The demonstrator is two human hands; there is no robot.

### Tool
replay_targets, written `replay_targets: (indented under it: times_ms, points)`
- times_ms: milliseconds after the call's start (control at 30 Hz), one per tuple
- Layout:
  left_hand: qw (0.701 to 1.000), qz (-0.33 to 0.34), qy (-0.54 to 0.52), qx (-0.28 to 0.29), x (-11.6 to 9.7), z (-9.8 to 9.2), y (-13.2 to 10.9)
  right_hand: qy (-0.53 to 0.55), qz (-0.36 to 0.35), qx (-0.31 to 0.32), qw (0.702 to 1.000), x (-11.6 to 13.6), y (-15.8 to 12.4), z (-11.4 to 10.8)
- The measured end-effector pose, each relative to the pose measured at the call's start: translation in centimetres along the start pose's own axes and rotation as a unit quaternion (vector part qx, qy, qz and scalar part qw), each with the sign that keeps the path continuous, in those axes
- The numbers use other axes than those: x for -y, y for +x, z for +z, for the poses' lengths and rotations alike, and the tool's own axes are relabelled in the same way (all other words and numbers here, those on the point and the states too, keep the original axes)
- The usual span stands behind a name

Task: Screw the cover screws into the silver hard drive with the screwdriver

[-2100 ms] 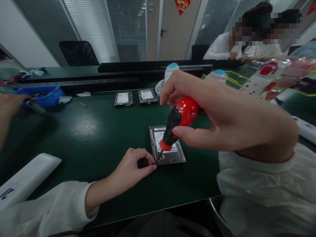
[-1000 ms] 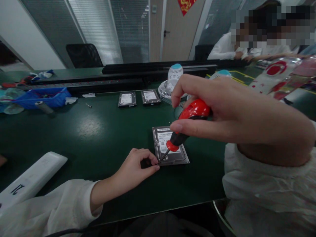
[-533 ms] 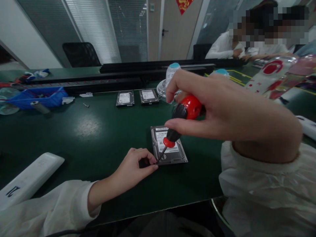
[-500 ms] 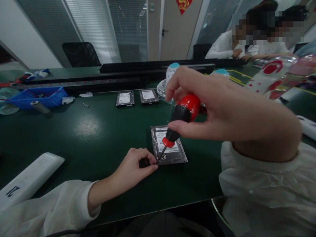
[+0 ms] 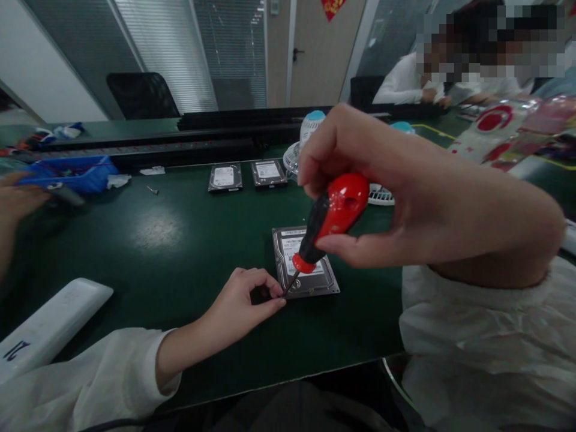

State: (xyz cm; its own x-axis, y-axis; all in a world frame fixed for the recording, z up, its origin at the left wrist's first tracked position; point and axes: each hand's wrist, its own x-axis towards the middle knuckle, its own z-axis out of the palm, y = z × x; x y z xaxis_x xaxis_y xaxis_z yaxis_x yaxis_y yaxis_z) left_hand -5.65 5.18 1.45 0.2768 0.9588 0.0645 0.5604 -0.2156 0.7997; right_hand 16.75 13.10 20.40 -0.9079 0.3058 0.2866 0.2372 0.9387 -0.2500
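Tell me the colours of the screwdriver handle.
The screwdriver handle is glossy red and black, with a red collar near the shaft; it shows best in the head view.

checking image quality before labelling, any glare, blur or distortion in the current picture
Head view throughout: pale glare on the table; shiny highlights on the screwdriver; another person's hand at the left edge looks blurred; the bottle at right looks stretched, perhaps by the lens.
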Motion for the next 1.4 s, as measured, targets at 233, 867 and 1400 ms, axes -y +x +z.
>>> replay_targets:
  times_ms: [233,867,1400]
  points:
    - [1.000,0.003,0.007,0.003,0.2,-0.1,0.0,-0.092,0.022,-0.010,0.995,0.1,0.3,0.8]
    - [1.000,-0.003,0.001,0.003,0.1,-0.1,-0.1,-0.053,0.021,-0.004,0.998,0.3,0.0,0.3]
    - [1.000,-0.002,0.004,0.008,0.1,-0.1,-0.1,-0.043,-0.011,0.019,0.999,0.3,0.2,0.2]
